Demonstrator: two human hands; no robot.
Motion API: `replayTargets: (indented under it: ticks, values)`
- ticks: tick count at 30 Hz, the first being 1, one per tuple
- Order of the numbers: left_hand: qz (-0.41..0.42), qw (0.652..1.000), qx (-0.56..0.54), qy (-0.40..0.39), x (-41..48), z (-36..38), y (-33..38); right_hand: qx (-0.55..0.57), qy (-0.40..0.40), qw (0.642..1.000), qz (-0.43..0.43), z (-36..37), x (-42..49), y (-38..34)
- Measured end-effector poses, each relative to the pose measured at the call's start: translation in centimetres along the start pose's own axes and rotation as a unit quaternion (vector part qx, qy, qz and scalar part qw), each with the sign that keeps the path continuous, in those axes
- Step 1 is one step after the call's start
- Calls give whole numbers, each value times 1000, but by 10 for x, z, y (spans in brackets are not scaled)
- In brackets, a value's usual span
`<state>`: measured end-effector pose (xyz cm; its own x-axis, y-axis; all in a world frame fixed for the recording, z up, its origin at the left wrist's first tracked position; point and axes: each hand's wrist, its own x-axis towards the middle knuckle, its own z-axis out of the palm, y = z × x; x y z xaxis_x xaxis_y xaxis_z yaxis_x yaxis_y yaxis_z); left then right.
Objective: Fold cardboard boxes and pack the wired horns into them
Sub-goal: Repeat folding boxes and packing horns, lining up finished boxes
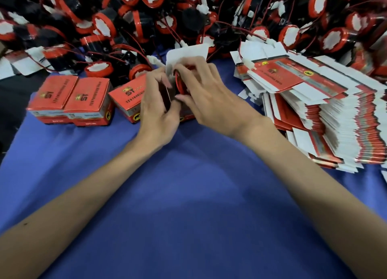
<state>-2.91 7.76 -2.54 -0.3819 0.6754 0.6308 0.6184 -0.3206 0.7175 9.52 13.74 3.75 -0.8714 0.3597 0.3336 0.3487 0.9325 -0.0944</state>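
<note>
Blue desk (188, 195) is spread below; white-flapped box (184, 52) is held by left hand (157, 109), red-rimmed horn (177, 78) by right hand (209, 98).

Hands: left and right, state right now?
Left hand: holds the open box.
Right hand: grips the red horn, which sits partly in the box.

Place: small packing workshop, goods boxed by hand.
Stock: loose heap of wired horns (104, 26) along the back.
Packaging: tall stack of flat cartons (335, 115); row of closed boxes (88, 96).
Bench: blue cloth (188, 195).
</note>
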Motion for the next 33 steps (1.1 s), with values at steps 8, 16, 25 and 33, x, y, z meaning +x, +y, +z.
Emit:
replayTargets:
  ticks: [8, 16, 25, 33]
  values:
    - [-30, 999, 21, 0, 0, 1, 2, 10, -12, 1000, -22, 5, 1, 11]
    - [-32, 999, -11, 21, -2, 3, 3, 32, 6, 995, -91, 3, 5, 18]
    - [-107, 993, -46, -21, -3, -1, 6, 111, 26, 978, -174, 2, 0, 18]
    - [-142, 985, -89, -41, -1, -5, 18, 82, -86, 991, -67, 3, 1, 14]
